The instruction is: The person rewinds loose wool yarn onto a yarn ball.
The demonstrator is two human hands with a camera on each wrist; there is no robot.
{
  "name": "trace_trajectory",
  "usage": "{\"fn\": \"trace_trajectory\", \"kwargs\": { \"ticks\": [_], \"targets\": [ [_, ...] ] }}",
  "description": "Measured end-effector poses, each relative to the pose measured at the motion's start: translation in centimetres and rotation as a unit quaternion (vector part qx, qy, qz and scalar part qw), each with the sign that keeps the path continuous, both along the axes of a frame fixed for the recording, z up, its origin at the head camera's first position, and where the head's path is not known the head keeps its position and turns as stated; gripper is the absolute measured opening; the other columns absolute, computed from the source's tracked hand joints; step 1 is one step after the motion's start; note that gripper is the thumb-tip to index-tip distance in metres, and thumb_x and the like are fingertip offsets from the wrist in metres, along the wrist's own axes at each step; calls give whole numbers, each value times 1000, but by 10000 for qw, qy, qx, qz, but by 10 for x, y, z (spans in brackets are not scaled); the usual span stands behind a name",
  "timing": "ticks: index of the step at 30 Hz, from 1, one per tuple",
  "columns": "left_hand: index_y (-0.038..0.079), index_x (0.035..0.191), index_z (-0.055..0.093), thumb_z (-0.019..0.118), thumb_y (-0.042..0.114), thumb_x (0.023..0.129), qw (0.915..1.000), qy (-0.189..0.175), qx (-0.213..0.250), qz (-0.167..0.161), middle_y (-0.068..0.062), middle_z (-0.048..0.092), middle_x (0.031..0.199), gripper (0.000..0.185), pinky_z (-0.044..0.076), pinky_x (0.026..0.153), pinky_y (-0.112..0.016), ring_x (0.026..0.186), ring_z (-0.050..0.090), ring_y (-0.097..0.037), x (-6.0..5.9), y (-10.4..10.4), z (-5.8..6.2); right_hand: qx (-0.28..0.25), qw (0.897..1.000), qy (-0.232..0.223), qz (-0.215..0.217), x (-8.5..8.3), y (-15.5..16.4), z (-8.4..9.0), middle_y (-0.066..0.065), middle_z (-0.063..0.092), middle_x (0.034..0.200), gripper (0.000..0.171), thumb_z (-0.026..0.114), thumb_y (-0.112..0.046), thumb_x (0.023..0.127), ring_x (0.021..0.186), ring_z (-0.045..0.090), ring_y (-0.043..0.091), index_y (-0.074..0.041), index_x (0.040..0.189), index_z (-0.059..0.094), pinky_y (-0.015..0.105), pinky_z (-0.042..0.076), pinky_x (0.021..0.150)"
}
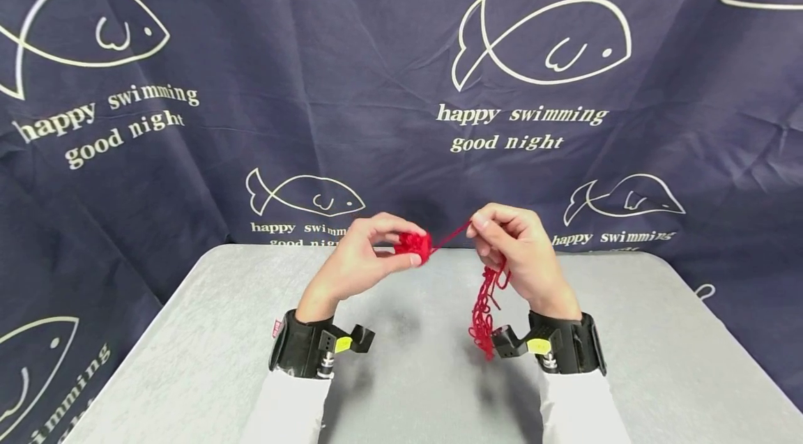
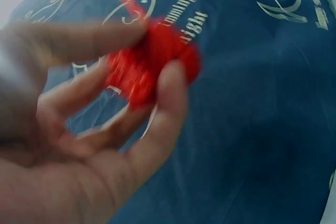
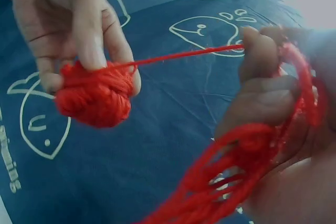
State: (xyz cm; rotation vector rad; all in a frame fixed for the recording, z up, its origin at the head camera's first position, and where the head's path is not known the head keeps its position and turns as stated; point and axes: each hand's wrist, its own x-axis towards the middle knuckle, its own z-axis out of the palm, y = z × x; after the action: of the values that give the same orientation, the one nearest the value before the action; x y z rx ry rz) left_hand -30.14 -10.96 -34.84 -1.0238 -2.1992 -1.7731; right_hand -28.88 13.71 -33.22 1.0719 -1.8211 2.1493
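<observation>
White sleeves (image 1: 288, 409) nearest; above each cuff a black wrist strap, the left strap (image 1: 300, 348) and the right strap (image 1: 576, 346), each carrying a small camera with a yellow label. Beyond the straps, both hands raised above the table.

Left hand (image 1: 359, 259): thumb and fingers grip a small ball of red yarn (image 1: 415, 246). The ball sits out at the fingertips, apart from the palm, with a visible gap behind it. Per the right wrist view, the thumb lies across its upper part and the lower bulk protrudes below the grip. Left wrist view blurred.

Right hand (image 1: 522, 256): thumb and forefinger pinch a single strand (image 1: 453, 234), which runs straight and slightly downward to the ball. The remaining yarn passes through this hand and hangs beneath it as loose loops (image 1: 482, 318), lower end beside the right wrist camera; contact with the table cannot be judged.

Below and behind: pale grey table (image 1: 408, 388) with rounded far corners. Farthest: navy cloth (image 1: 389, 123) printed with white fish outlines and "happy swimming good night".
</observation>
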Motion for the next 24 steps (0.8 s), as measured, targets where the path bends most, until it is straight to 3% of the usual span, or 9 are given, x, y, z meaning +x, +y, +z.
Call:
{"fn": "trace_trajectory", "kwargs": {
  "ticks": [2,5,9,12,18,21,24],
  "targets": [
    [2,110,74,80,-5,81,9974,-201,-103,-683,-10,68,108,30,61,81,-43,92,68,-26,2,-1,1,-371,9991,-125,134,-2,0,-1,2,47,62,24,52,2,102,47,28,17,-3,85,68,30,16,39],
    [2,110,72,79,-7,82,9874,-291,-232,-1540,-10,66,108,31,62,80,-45,96,65,-26,5,-2,2,-521,9984,-192,80,-3,-2,-2,1,47,62,24,53,0,103,48,29,15,-4,85,68,30,15,41],
    [1,108,70,79,-8,82,9726,-202,-158,-2311,-14,64,107,29,60,84,-48,101,61,-28,9,3,3,-339,9991,-121,-233,-4,-4,-3,1,45,60,23,55,1,101,49,31,16,-4,83,68,31,16,42],
    [2,103,69,80,-6,81,9700,-153,11,-2426,-14,64,103,26,61,82,-50,100,60,-29,12,8,4,-159,9986,30,-513,-4,-4,-4,3,43,59,22,56,2,100,49,32,18,-4,83,68,32,18,42],
    [-2,107,66,78,-11,79,9747,-88,386,-2201,-14,65,105,32,61,77,-50,96,63,-28,17,15,7,493,9891,202,-1373,-7,-4,-8,3,44,59,13,65,-3,97,50,37,16,-1,85,70,30,26,41],
    [-7,117,63,75,-12,81,9700,-109,938,-2240,-14,66,107,39,62,78,-46,95,65,-27,18,14,9,942,9818,276,-1626,-11,-7,-11,2,47,60,11,68,-5,96,50,40,15,0,87,71,29,31,41],
    [-3,120,67,73,-9,83,9594,5,1737,-2223,-11,68,110,38,62,78,-39,93,67,-23,18,13,10,1331,9789,432,-1489,-15,-11,-15,3,48,60,13,69,-5,96,50,41,15,-2,83,71,29,33,41]
  ]
}}
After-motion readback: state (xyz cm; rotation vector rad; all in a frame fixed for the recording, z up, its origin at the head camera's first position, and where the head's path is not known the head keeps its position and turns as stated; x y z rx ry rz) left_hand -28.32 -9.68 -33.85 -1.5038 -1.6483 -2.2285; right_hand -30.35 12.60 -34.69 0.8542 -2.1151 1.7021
